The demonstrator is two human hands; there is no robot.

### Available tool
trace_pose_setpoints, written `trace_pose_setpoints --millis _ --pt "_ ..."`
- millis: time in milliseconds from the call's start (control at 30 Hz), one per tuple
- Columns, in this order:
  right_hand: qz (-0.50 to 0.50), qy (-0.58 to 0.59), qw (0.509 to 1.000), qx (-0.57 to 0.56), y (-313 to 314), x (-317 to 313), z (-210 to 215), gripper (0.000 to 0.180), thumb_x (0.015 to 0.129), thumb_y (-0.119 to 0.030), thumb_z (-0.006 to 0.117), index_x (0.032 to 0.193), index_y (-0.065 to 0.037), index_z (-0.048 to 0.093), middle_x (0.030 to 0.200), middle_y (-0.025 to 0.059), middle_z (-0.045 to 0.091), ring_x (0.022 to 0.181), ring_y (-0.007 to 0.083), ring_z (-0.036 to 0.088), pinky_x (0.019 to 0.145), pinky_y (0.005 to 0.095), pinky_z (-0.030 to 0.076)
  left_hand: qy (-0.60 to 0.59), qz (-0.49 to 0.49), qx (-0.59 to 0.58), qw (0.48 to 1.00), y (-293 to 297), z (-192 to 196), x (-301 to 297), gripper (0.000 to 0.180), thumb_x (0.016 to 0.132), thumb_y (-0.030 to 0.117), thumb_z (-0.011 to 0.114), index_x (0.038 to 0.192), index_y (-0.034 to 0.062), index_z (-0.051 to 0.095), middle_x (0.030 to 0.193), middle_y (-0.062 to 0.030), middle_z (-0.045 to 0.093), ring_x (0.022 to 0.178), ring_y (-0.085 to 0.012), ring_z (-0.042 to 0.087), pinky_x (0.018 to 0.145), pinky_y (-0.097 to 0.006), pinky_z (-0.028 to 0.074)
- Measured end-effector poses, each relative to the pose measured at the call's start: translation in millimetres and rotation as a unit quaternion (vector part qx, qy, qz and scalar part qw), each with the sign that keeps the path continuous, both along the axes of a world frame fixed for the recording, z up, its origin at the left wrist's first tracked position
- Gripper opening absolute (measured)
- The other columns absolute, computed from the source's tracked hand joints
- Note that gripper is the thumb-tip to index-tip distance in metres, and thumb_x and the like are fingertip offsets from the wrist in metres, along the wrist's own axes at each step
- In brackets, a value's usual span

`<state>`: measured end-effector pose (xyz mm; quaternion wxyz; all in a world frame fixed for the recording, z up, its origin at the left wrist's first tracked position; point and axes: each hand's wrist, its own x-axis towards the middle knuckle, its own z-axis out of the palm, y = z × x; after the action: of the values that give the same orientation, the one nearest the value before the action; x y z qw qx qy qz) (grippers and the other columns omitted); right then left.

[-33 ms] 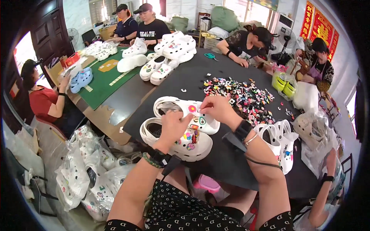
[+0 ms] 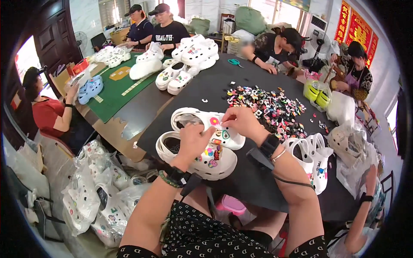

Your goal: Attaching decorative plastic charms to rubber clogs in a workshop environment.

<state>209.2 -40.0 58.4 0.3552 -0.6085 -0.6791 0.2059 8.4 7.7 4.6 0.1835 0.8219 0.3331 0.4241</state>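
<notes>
Black cloth is covering the near part of a big table [image 2: 258, 180], with a green mat [image 2: 116, 92] lying on its far left part, in a crowded workroom.

Nearest, the left hand [image 2: 193, 142] is resting curled over the near white clog [image 2: 202, 157], gripping its upper by the coloured charms. Just beyond, touching it, the far white clog [image 2: 202, 122] is lying on its side; the right hand [image 2: 241, 121] is pressing on it with fingertips pinched together, though whether they are holding a charm is hidden. Both wrists are wearing bands.

To the right, 2 more white clogs [image 2: 314, 161] are lying together near the table edge. Farther out, a pile of small colourful charms [image 2: 271, 105] is spreading across the cloth, with 2 yellow-green clogs [image 2: 316, 92] to its right beside a white bag [image 2: 342, 107].

Down on the left floor, clear plastic bags [image 2: 94, 193] are holding decorated clogs.

At the far end, a heap of white clogs [image 2: 185, 60] is sitting beside scissors [image 2: 234, 62]. Light blue clogs [image 2: 90, 88] are lying by a seated person in red [image 2: 47, 114]. 4 other people are working around the far and right edges.
</notes>
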Motion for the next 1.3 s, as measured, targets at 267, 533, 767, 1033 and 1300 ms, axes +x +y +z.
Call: trace_pose_setpoints --millis 267,533,767,1033,1300 --pt "0.003 -0.143 0.988 0.064 21 5 -8 0.016 0.064 -0.009 0.083 0.077 -0.009 0.073 0.080 0.0064 0.062 0.086 0.0227 0.059 0.076 0.0341 0.049 -0.002 -0.005 -0.024 1.000 1 0 -2 0.050 0.083 0.031 0.072 0.057 -0.0049 0.048 0.054 -0.0187 0.047 0.060 -0.0326 0.042 0.057 -0.045 0.034" --pt "0.041 0.009 0.997 -0.067 22 20 -6 0.012 0.073 -0.012 0.080 0.080 -0.006 0.073 0.105 0.0105 0.069 0.102 0.0195 0.060 0.085 0.0333 0.048 -0.034 -0.023 -0.021 0.999 1 0 3 0.047 0.083 0.030 0.073 0.057 -0.0037 0.050 0.055 -0.0178 0.048 0.061 -0.0310 0.044 0.057 -0.044 0.034" --pt "0.038 0.083 0.973 -0.211 33 25 -10 0.031 0.078 -0.018 0.080 0.100 -0.003 0.064 0.107 0.0048 0.064 0.102 0.0138 0.056 0.087 0.0288 0.045 -0.002 -0.020 0.018 1.000 9 -10 2 0.051 0.084 0.038 0.070 0.057 -0.0012 0.053 0.057 -0.0174 0.053 0.061 -0.0372 0.050 0.059 -0.048 0.038" --pt "-0.004 0.103 0.961 -0.255 34 20 -5 0.097 0.068 -0.019 0.088 0.147 -0.011 0.031 0.126 0.0207 0.050 0.116 0.0284 0.050 0.097 0.0409 0.044 -0.014 0.009 0.066 0.998 3 -16 7 0.047 0.083 0.039 0.069 0.057 0.0037 0.053 0.065 -0.0107 0.055 0.071 -0.0334 0.054 0.063 -0.046 0.036" --pt "-0.008 0.014 0.973 -0.231 36 9 -9 0.084 0.076 -0.015 0.081 0.143 -0.017 0.029 0.121 0.0232 0.051 0.103 0.0295 0.055 0.087 0.0411 0.049 -0.016 -0.008 0.043 0.999 2 -17 4 0.045 0.085 0.039 0.068 0.056 0.0077 0.052 0.066 -0.0063 0.054 0.076 -0.0289 0.054 0.069 -0.043 0.034"
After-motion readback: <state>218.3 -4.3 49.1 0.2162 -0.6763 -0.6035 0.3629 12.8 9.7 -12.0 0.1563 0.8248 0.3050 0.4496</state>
